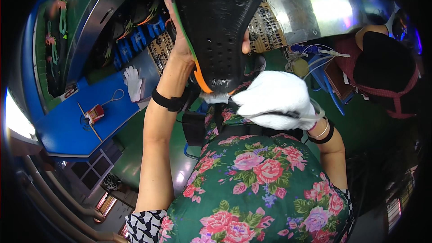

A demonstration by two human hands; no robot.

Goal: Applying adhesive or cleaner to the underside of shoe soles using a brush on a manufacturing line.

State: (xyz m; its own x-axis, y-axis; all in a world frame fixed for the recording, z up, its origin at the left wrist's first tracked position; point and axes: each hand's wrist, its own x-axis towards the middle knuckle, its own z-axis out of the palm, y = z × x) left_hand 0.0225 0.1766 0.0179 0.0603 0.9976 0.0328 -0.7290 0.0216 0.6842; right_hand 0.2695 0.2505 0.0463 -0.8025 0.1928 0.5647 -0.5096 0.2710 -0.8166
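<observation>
A black shoe sole [215, 31] with small holes and a green and orange edge is held up at the top middle. My bare left hand [181, 40] grips it from beneath, thumb along its left edge and a fingertip at its right edge. In a white glove, my right hand [275, 99] is closed on a brush [217, 97] with pale bristles. Those bristles touch the sole's near end, which looks wet and shiny. A thin pale tube runs along the glove by the wrist. Most of the brush's handle is hidden in the glove.
A metal-sided conveyor [310, 11] crosses behind the sole, with printed brown tape on it. On the left, a blue table [67, 128] holds a white glove [132, 83] and a small red object [94, 114]. Another person [382, 69] sits at the right, near a blue stool.
</observation>
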